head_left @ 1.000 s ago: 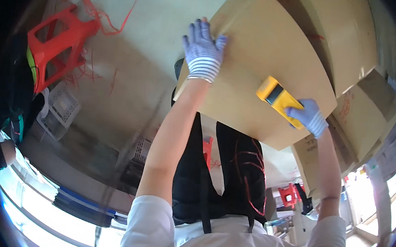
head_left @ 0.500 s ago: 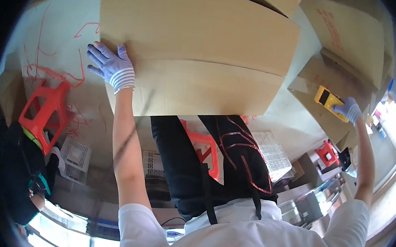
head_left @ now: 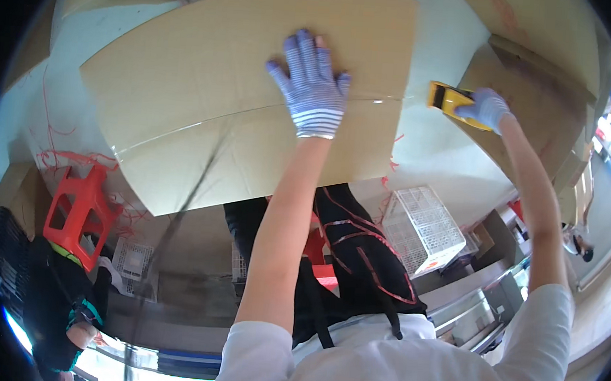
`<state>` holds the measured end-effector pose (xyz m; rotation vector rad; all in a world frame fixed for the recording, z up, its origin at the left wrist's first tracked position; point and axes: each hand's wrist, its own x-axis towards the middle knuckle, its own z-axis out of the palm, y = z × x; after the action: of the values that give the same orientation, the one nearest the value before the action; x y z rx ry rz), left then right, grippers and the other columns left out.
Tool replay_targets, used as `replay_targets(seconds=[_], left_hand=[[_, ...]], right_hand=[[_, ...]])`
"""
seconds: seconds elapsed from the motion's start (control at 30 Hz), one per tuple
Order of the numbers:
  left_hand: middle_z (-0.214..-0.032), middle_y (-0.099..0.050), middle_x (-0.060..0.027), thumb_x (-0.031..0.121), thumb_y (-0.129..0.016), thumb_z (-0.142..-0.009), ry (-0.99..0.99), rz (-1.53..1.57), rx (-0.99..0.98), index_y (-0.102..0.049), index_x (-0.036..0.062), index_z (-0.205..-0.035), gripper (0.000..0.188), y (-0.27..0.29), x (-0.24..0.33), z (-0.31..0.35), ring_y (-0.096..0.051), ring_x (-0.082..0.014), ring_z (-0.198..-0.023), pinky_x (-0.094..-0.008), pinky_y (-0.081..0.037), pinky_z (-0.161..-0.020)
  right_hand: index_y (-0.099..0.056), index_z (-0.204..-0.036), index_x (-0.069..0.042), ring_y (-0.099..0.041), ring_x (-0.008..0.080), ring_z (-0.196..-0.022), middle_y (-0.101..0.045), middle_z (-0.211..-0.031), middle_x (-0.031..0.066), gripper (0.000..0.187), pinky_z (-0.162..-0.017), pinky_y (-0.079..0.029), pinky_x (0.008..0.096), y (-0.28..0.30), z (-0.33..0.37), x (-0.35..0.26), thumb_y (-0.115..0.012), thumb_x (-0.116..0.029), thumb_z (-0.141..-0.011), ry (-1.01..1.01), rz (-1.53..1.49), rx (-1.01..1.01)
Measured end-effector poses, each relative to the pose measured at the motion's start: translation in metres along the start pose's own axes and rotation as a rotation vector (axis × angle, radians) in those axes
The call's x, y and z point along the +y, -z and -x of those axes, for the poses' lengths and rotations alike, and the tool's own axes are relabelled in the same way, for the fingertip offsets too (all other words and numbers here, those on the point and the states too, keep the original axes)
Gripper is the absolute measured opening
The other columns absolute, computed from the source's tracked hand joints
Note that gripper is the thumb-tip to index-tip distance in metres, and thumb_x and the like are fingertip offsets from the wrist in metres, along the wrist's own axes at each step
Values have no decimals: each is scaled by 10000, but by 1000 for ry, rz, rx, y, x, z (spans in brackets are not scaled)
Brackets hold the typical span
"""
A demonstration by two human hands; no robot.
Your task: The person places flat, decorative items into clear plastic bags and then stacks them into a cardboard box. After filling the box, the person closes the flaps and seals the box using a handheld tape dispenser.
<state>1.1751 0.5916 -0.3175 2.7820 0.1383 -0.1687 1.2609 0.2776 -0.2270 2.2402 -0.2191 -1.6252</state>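
A large brown cardboard box (head_left: 208,63) lies before me, its two flaps meeting at a seam. Glossy glints show along the seam, like clear tape. My left hand (head_left: 316,85), in a striped grey-purple glove, lies flat on the box just above the seam, fingers spread. Off the box's right side, my right hand (head_left: 482,109), gloved alike, is closed around a yellow tape dispenser (head_left: 450,101) with a dark window. The dispenser is apart from the box, near the level of its seam.
More cardboard boxes (head_left: 530,114) stand at the right. A red plastic stool (head_left: 77,210) and red strapping (head_left: 60,153) are at the left. White plastic crates (head_left: 423,227) sit behind my legs. Another person (head_left: 57,293) is at the lower left.
My left hand has moved from the box's left edge to its middle. The box appears turned and shifted left. Glints now show along the seam. My right hand has moved left with the tape dispenser.
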Motion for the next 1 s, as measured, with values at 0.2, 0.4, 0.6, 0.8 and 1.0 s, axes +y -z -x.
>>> replay_targets(seconds=[0.2,0.4,0.6,0.8,1.0], left_hand=[[-1447,-296,-180,384,-584,-773,-72,-10,1,-372,-24,-1347,736,-17,30,-18,-211,-348,-1365,-643,-92,-1055],[-1423,-357,-89,326,-567,-786,-518,-4,-73,-443,75,-1319,602,-25,26,-29,-281,-336,-1326,-641,-144,-1041],[-1173,-570,-57,266,-557,-808,-1045,-17,-68,-632,107,-1059,306,-25,77,-85,-451,-288,-1187,-605,-215,-1026],[-827,-661,-56,239,-534,-832,-1173,-3,-101,-677,65,-740,244,-45,89,-75,-586,-222,-950,-507,-233,-1062],[-799,-654,-55,215,-509,-828,-1227,-15,-265,-673,68,-733,240,-34,89,-25,-592,-223,-904,-493,-220,-1080]], right_hand=[[-674,-971,-71,-639,302,-882,-673,-937,137,493,-757,-498,403,-43,-22,-122,-573,-514,-779,51,-227,182],[-678,-906,-56,-635,340,-829,-662,-895,183,446,-719,-502,426,-84,-60,-158,-543,-473,-825,-80,-791,437],[-611,-932,-30,-622,383,-838,-645,-890,219,510,-762,-485,448,-86,-102,-171,-524,-521,-824,-100,-1165,630],[-616,-1065,-8,-638,330,-825,-656,-847,201,575,-738,-484,400,-225,-66,-160,-550,-518,-808,-28,-1476,494],[-640,-944,42,-582,93,-676,-638,-713,88,409,-621,-478,267,-348,81,-136,-656,-340,-799,71,-2042,579]])
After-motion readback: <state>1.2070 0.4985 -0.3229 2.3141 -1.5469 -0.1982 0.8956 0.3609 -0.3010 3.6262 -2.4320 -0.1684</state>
